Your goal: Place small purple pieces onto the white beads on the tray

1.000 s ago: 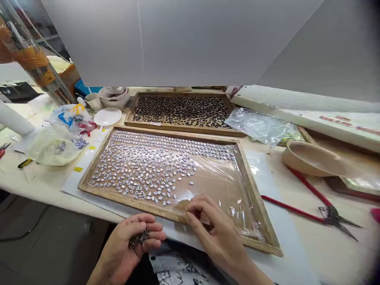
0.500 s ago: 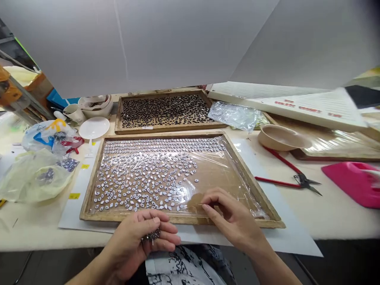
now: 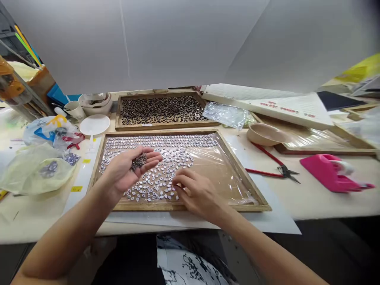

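Observation:
My left hand is palm up over the left part of a wooden-framed tray. In its cupped palm lies a pile of small dark metal pieces, some looking like thin pins. Under clear film on the tray sit many small white leaf-shaped pieces with dark centres, in tidy rows at the back and scattered toward the front. My right hand is low over the tray's middle, thumb and fingertips pinched together beside the front white pieces. Whatever is between those fingertips is hidden or too small to make out.
Behind stands another wooden tray of dark beads. Red-handled pliers, a beige bowl and a pink tape dispenser lie right. Plastic bags and a white dish are left. A white panel hangs overhead.
My left hand has moved up and left from the tray's front edge to over the white pieces, its fingers straighter. My right hand has moved left to the scattered pieces. The view has shifted slightly.

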Motion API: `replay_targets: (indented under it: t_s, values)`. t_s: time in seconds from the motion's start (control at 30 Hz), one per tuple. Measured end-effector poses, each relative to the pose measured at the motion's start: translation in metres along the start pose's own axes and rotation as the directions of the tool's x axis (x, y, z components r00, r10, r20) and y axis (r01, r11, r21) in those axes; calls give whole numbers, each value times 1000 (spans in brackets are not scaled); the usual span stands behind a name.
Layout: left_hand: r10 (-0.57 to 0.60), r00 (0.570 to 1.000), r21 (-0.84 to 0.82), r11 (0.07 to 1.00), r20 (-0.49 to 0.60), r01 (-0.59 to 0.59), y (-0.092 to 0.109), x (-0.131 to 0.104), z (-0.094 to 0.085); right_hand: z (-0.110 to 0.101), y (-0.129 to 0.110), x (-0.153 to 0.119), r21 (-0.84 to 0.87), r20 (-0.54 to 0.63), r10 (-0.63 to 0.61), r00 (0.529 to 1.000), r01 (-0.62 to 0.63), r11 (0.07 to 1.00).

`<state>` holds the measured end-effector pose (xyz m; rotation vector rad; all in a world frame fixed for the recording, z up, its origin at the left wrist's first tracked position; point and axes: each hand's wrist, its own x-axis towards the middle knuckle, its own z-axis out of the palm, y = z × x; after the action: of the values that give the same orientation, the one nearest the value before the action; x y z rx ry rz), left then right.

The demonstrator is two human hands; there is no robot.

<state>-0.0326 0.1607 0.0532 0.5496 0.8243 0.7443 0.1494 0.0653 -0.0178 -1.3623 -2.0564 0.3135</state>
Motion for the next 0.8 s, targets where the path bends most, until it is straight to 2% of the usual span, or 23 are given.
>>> replay_targets:
  t_s: [0.13,0.27,0.53,0.8]
  values:
    - [1,1000,19,1000,-22,0,-7,13,-10,6,-4,12,-129,76,-40,996,49,990]
    - [-3,999,-36,999,-50,1,-16,14,-17,12,-7,17,-190,133,-37,990,63,980]
    - [36,998,-125,991,-45,-41,-18,16,-20,21,-4,18,-203,172,-22,985,57,977]
    - [-17,997,-95,995,-81,9,-18,16,-18,24,-2,16,-191,188,-20,982,57,980]
